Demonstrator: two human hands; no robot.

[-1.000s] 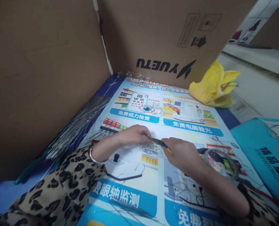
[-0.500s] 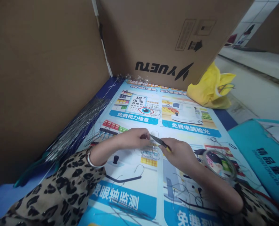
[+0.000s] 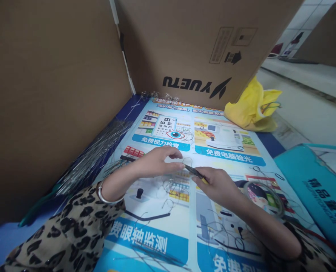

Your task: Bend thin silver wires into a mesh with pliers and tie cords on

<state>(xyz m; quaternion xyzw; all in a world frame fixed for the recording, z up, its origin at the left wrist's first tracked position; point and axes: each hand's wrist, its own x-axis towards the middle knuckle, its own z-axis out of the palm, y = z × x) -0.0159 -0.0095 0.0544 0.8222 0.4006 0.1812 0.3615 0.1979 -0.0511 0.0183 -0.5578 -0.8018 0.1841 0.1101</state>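
My right hand (image 3: 217, 186) is closed around the yellow-and-black handles of a pair of pliers (image 3: 194, 172), whose dark jaws point left. A thin wire loop (image 3: 187, 161) shows by the jaw tips; whether they grip it I cannot make out. My left hand (image 3: 162, 162) is open, thumb and curled forefinger apart. Its thumb tip lies at the end of the jaws. Under the hands lie small bent wire pieces (image 3: 175, 185) on a printed poster (image 3: 193, 211). More wire loops (image 3: 236, 241) lie near my right forearm.
A bundle of straight wires (image 3: 91, 155) lies at the left beside a cardboard panel (image 3: 57, 94). Another cardboard panel (image 3: 190, 45) stands behind. A wire coil or ring (image 3: 265, 198), a yellow bag (image 3: 251, 107) and a turquoise box (image 3: 315, 185) are on the right.
My left hand has opened from a pinch, its thumb and forefinger now apart. The pliers stay in my right hand, with their tips shifted slightly right and down.
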